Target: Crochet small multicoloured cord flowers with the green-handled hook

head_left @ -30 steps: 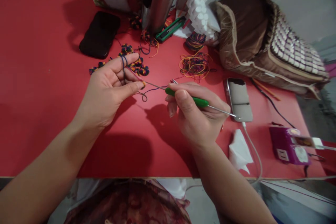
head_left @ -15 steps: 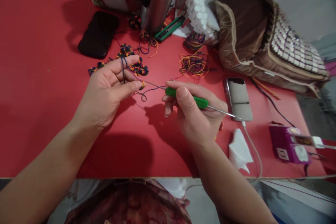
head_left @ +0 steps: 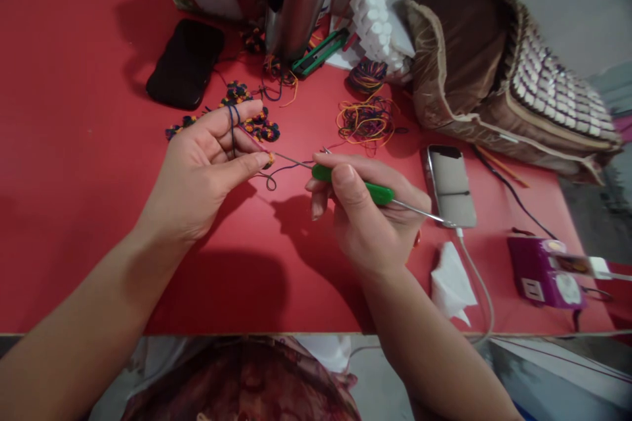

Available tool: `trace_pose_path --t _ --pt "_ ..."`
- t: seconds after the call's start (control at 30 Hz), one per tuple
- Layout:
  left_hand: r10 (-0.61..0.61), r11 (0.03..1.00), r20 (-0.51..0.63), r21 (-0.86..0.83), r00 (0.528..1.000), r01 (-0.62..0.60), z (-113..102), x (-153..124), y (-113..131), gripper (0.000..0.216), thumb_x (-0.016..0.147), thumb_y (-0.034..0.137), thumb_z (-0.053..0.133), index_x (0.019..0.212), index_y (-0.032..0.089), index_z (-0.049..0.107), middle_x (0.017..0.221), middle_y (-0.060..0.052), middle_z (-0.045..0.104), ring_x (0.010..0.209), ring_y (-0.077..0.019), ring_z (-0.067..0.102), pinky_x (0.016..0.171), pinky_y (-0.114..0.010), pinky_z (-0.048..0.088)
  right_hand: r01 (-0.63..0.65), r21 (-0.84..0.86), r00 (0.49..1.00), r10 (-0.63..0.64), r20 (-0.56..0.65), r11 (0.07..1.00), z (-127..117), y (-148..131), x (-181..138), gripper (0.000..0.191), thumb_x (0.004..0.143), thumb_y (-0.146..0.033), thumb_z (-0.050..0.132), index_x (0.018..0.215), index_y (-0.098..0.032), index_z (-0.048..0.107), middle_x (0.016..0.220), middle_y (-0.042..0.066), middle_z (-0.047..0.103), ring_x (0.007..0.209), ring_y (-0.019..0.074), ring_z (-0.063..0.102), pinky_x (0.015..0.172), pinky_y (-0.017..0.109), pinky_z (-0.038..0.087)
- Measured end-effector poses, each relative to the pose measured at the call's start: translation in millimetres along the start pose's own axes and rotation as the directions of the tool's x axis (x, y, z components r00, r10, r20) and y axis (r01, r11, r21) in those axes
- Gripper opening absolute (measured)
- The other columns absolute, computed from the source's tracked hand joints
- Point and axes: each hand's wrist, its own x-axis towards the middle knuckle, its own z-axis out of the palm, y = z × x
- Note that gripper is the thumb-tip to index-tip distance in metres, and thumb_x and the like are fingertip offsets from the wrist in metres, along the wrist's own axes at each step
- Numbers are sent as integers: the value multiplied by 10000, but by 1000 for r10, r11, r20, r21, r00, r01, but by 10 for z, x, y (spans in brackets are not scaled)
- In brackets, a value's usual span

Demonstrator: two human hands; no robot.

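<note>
Between thumb and fingers, my left hand [head_left: 207, 161] pinches a small multicoloured crochet piece [head_left: 269, 159]. Dark blue yarn [head_left: 230, 120] wraps round its raised index finger. My right hand [head_left: 375, 210] is closed round the green handle of a crochet hook [head_left: 378, 193]. The hook's thin metal shaft points left, its tip close to the crochet piece; whether it is inside a stitch I cannot tell. A loose yarn end curls below the shaft. Behind my left hand lie several finished-looking crocheted clusters [head_left: 266, 130] in dark blue, orange and pink.
Beyond my right hand lie tangled yarn [head_left: 365, 122] and a wound yarn bundle [head_left: 367, 75]. A green cutter [head_left: 320, 54] rests by a metal cylinder [head_left: 303, 0]. Around are a black phone-like object [head_left: 186, 64], a charging phone [head_left: 450, 185], a tissue [head_left: 451, 283], a purple device [head_left: 538, 270] and a brown bag [head_left: 459, 46].
Almost nothing differs. My right hand and the crochet hook have shifted very slightly to the right; my left hand keeps its hold on the crochet piece.
</note>
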Motion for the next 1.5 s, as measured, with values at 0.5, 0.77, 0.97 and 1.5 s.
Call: trace_pose_path --t 0.5,0.77,0.97,1.5 --pt "10 1000 12 20 1000 -10 -9 3 -6 484 790 224 1028 1225 344 855 881 7 748 934 -263 747 956 -502 660 -5 3 1000 5 -7 1000 19 -13 7 166 1036 -451 858 1091 -320 943 811 13 838 645 160 749 504 281 617" --pt "23 999 14 27 1000 -23 -21 4 -25 474 832 165 980 1257 329 851 890 9 744 946 -253 772 959 -472 657 -5 58 1000 6 -17 998 20 6 6 116 1022 -403 882 1098 -344 946 830 1 854 636 143 747 529 277 643" --pt "31 997 -5 72 999 -31 -16 -1 -17 490 829 149 983 1272 315 857 893 16 744 911 -234 755 973 -463 659 -10 18 1000 11 -27 1000 18 22 5 129 1017 -424 887 1087 -334 946 840 10 858 654 156 758 542 292 656" --pt "128 990 93 48 987 -133 -53 38 -79 465 844 141 990 1256 327 881 887 1 749 893 -243 751 880 -452 681 -18 113 1000 18 2 993 47 -6 30 88 1042 -361 869 1064 -304 932 784 -13 826 578 119 729 501 250 619"
